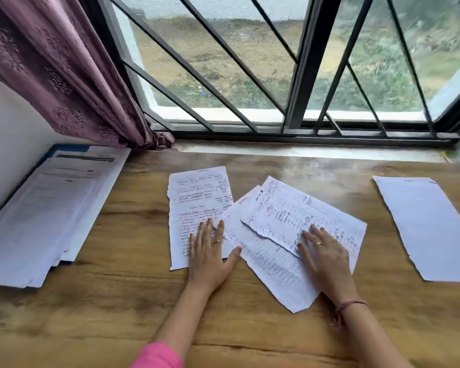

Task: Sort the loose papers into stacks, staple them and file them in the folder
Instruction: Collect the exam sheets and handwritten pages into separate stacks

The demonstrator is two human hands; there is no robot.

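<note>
L hand [209, 254] lies flat, fingers straight & slightly spread, palm down on the lower part of the left handwritten sheet [197, 205]; thumb stretched out to the right, its tip touching the middle lined sheet [271, 272]. Holds nothing, just presses. R hand [325, 254] also flat, fingers straight & close together, resting on the top handwritten sheet [303, 216], near its torn lower edge. Ring on each hand; thread band on R wrist; pink sleeve [157, 355] on L arm.

Three loose sheets sit mid-tabletop [117, 301], fanned: left one approx upright, middle one angled down-right with a corner nearest the person, top one tilted & overlapping the middle one. Middle sheet overlaps the left sheet's right edge.

Far right: a stack of lined paper [430, 229], face mostly blank, well apart from the fan, right edge cut by the frame. Far left: a thick stack of printed papers [45, 213] on a blue folder [64, 149], against the white wall, its front edges uneven.

Open room: bare wood between the printed stack & left sheet, between the top sheet & right stack, plus a wide strip along the near edge by the forearms. Behind the sheets, a bare band up to the window sill [303, 151]. Barred window [290, 75] beyond; purple curtain [64, 70] hangs at back left.
</note>
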